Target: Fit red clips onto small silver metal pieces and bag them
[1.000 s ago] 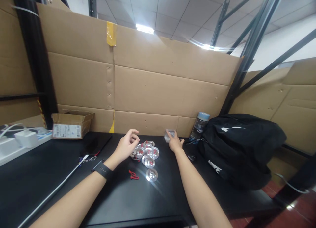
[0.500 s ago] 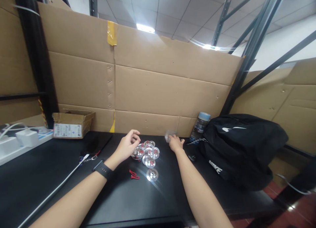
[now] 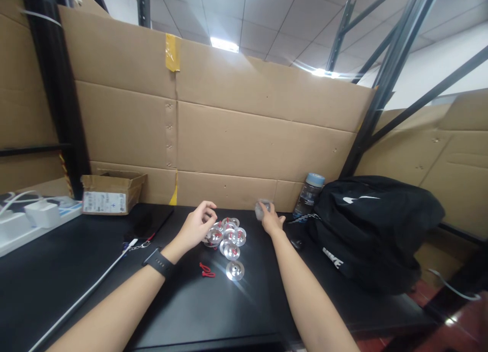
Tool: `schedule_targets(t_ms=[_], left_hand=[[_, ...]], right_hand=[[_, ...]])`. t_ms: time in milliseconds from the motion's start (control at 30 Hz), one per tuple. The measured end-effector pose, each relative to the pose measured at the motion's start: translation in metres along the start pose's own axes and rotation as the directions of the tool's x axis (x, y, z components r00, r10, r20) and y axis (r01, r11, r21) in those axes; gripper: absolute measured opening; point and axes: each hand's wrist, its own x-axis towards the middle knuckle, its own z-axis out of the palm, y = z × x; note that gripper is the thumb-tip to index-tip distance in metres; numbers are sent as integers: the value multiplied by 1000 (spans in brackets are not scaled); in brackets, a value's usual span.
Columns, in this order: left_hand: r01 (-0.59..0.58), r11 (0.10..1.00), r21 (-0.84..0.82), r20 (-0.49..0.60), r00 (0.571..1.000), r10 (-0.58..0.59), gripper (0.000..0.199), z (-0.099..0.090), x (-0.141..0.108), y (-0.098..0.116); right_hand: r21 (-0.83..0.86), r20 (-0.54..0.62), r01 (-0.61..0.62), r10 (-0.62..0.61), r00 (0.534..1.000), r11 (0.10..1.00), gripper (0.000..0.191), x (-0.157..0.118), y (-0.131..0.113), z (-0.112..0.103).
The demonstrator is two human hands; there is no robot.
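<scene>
discs point(image 3: 227, 235): silver | cords point(image 3: 208, 274): red | bag point(image 3: 375, 235): black (white lettering point(image 3: 332, 258))

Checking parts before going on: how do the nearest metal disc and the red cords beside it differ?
The disc is silvery and round; the cords are red and looped. The disc is broad and shiny; the cords are thin. Both lie on the black table.

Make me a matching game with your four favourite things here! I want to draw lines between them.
Things:
1. Left hand
2. Right hand
3. Loose loops
4. Bottle

Clues:
A. Has a light blue cap
B. Fingers at a see-through item
C. Red
D. Curled beside the heap of shiny discs

Right pairs: 1-D, 2-B, 3-C, 4-A
</scene>
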Motion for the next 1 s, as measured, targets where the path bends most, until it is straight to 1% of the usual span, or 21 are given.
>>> schedule_targets(t_ms=[100, 267, 367, 467, 800, 900, 1000], left_hand=[[-3, 1000, -5, -5, 1000, 3, 26, 0, 0, 0], [-13, 1000, -13, -12, 1000, 13, 26, -1, 1, -1], [-12, 1000, -19, -13, 1000, 12, 27, -1, 1, -1], [-8, 1000, -13, -6, 1000, 8, 26, -1, 0, 0], [-17, 1000, 5, 1, 1000, 17, 25, -2, 0, 1], [-17, 1000, -2, -7, 1000, 17, 26, -2, 2, -1], [-16, 1000, 19, -17, 1000, 16, 25, -6, 4, -6]], right_hand=[[16, 0, 1, -1, 1000, 1000, 75, 0, 1, 1], [-24, 46, 55, -54, 998, 998, 64, 0, 4, 3], [-44, 74, 83, -80, 994, 996, 63, -1, 5, 3], [-52, 79, 92, -87, 993, 994, 61, -2, 6, 2], [-61, -2, 91, -92, 996, 994, 44, -6, 3, 1], [-59, -22, 87, -89, 996, 994, 42, -7, 1, -1], [-55, -34, 85, -87, 996, 995, 41, -9, -1, -5]])
